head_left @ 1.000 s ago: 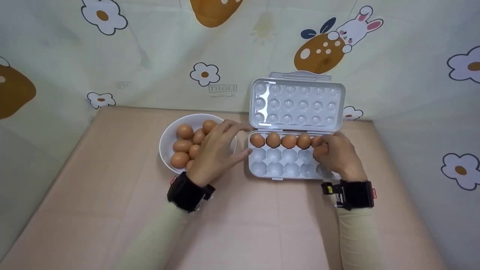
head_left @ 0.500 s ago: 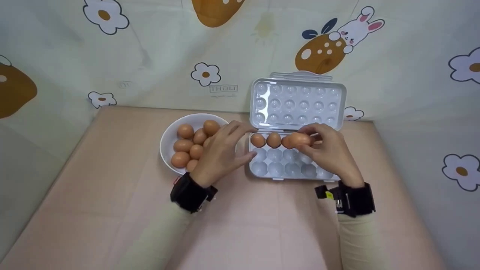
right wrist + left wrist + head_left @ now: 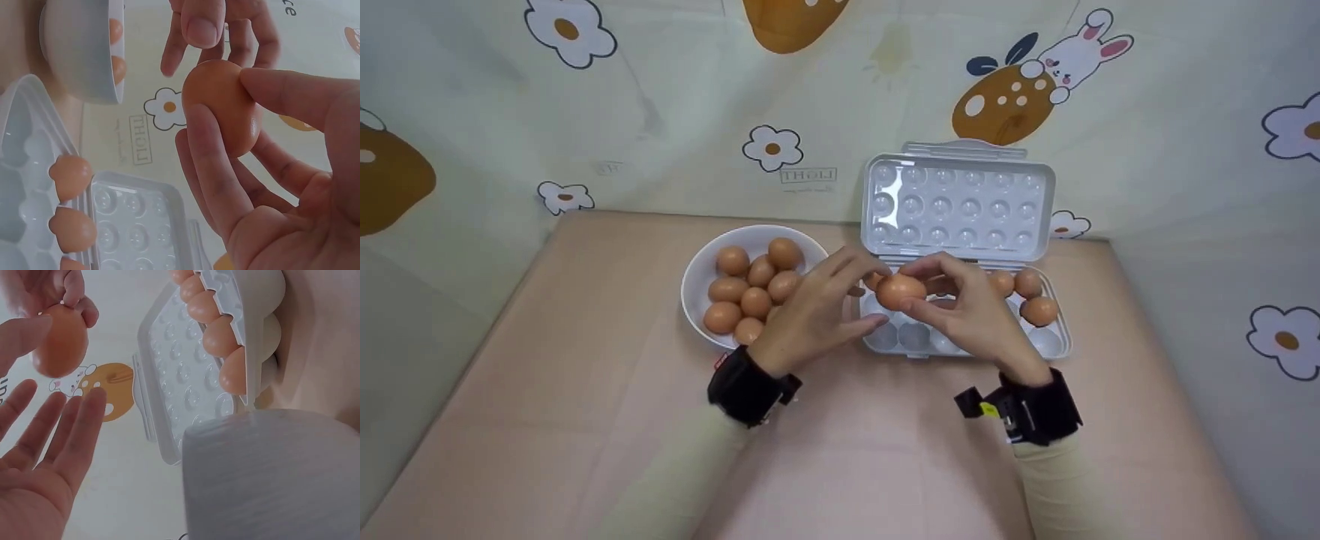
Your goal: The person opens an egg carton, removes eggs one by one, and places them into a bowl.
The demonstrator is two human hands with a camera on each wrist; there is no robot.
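Note:
My right hand (image 3: 971,311) pinches a brown egg (image 3: 901,292) between thumb and fingers, above the left part of the egg carton (image 3: 885,337). Facing it, my left hand (image 3: 817,307) is held with fingers spread and mostly straight. In the left wrist view the left thumb (image 3: 25,334) overlaps the held egg (image 3: 62,343); whether it touches cannot be told. Eggs stand in the carton's back row, partly hidden by my right hand. Another egg (image 3: 1039,310) sits at the right end of the middle row. The left wrist view shows the back-row eggs (image 3: 220,337) in line.
Left of the carton stands a white bowl (image 3: 695,274) with several brown eggs (image 3: 727,289), partly behind my left hand. The carton's lid (image 3: 956,206) stands raised at the back, near the printed backdrop (image 3: 682,97). A pinkish cloth (image 3: 855,465) covers the table.
My right hand has moved left from the carton's right end, bringing the egg close to my left hand. The middle-row egg at the right has come into sight. My left hand has barely shifted rightward.

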